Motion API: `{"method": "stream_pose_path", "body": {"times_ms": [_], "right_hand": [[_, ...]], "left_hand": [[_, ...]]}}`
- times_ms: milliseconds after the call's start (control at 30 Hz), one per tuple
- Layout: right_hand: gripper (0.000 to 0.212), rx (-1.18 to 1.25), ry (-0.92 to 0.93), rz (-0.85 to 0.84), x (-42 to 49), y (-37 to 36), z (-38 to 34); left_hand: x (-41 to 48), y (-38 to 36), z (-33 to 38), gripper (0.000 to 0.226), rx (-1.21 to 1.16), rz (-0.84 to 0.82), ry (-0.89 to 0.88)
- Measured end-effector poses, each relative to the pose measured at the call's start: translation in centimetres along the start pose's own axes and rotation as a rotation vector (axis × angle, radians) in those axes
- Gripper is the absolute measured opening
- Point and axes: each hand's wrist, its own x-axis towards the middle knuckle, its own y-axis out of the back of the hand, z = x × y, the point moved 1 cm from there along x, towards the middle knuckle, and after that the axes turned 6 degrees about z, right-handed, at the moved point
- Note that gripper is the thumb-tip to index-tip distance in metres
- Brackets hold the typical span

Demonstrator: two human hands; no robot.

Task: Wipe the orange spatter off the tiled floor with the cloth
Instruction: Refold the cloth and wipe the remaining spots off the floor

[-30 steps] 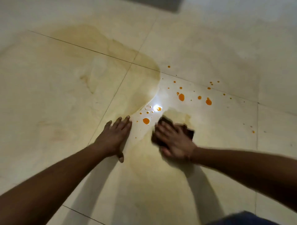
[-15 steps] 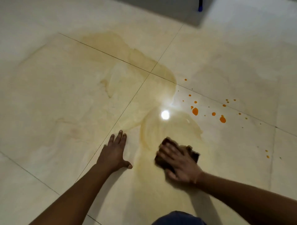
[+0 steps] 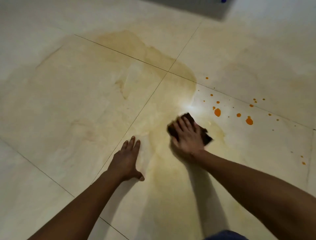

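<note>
Glossy cream tiled floor (image 3: 68,102), laid in large square tiles, with thin dark grout lines (image 3: 146,104) crossing just beyond and left of the hands. Across the middle tiles, a broad yellowish smear (image 3: 153,56), brownish at the far end, paler and wet-looking nearer.

Bright lamp glare (image 3: 189,108) on the sheen just beyond the cloth. To the right of the glare, orange spatter (image 3: 217,112): one larger oval drop, two more blobs further right, small specks scattered around them and along the grout line, a few more low near the right edge.

Dark brown cloth (image 3: 206,137) on the floor inside the smear, near the closest drops but apart from them. Right hand (image 3: 187,137) pressed flat on top of it, fingers straight and spread, motion-blurred, cloth corners showing past the fingertips and to the right.

Left hand (image 3: 127,159) flat on the tile left of the cloth, fingers straight and close together, thumb out sideways, holding nothing.

Grey shadowed band (image 3: 188,8) along the far edge of the floor, with a small blue object (image 3: 223,1) cut off at the top. Scrap of blue fabric (image 3: 225,236) at the bottom edge.
</note>
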Motion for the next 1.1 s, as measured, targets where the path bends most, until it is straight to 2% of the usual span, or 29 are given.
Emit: {"method": "stream_pose_path", "body": {"times_ms": [33,67,133,167,233,267,367,400,433,500,567,600,700,767,833,933,1000,1100], "right_hand": [[0.067,-0.001,-0.025,-0.007,1.1,-0.4,-2.1],[0.067,0.020,0.031,-0.019,0.5,-1.1,-4.1],[0.068,0.033,0.332,-0.109,-5.2,-2.4,-5.5],[0.068,0.043,0.451,-0.158,-8.9,-2.2,-4.5],[0.066,0.051,0.515,-0.139,-11.0,-1.1,-0.1],[0.066,0.020,0.447,-0.116,-9.3,-0.7,1.8],[0.067,-0.022,-0.031,-0.031,-1.9,0.9,4.0],[0.069,-0.025,-0.078,-0.020,-2.0,1.0,3.4],[0.070,-0.003,-0.039,-0.015,-3.8,0.8,3.0],[0.068,0.023,0.218,-0.073,-10.9,-0.2,2.8],[0.069,0.033,0.310,-0.117,-16.0,1.0,5.7],[0.069,0.021,0.277,-0.118,-15.7,1.3,7.9],[0.066,-0.020,-0.105,-0.027,-7.3,3.8,12.2],[0.067,-0.046,-0.246,-0.005,-3.8,4.1,12.3],[0.067,-0.038,-0.178,0.002,-5.3,3.2,11.4],[0.068,-0.022,-0.001,-0.079,-12.7,3.0,11.8],[0.068,-0.025,-0.104,-0.055,-13.6,3.9,14.6],[0.067,-0.057,-0.436,0.090,-6.2,4.9,17.9]], "left_hand": [[0.1,0.0,0.0,0.138,0.013,-0.006,0.002],[0.2,0.1,0.1,0.137,0.023,-0.013,0.003],[0.0,0.5,0.4,0.136,0.040,-0.021,0.016],[-0.2,0.6,0.7,0.135,0.049,-0.020,0.023],[-0.6,0.8,1.7,0.131,0.073,-0.006,0.024],[-0.8,0.9,2.2,0.129,0.082,0.006,0.020],[-0.3,0.8,3.5,0.127,0.052,0.000,0.001],[0.0,0.6,3.9,0.129,0.040,-0.027,0.001],[0.2,0.6,4.4,0.131,0.039,-0.059,0.006],[0.2,0.8,5.2,0.138,0.053,-0.124,0.046],[0.1,1.3,6.5,0.141,0.070,-0.191,0.065],[0.0,1.7,7.2,0.139,0.085,-0.206,0.052],[0.5,3.5,9.1,0.135,0.130,-0.168,-0.047],[2.1,4.9,10.3,0.134,0.174,-0.113,-0.126],[3.9,6.3,11.3,0.133,0.217,-0.065,-0.176],[7.1,8.1,13.1,0.131,0.303,-0.090,-0.258],[9.0,8.6,14.0,0.131,0.396,-0.130,-0.340],[12.9,9.1,14.6,0.133,0.500,-0.142,-0.440]]}}
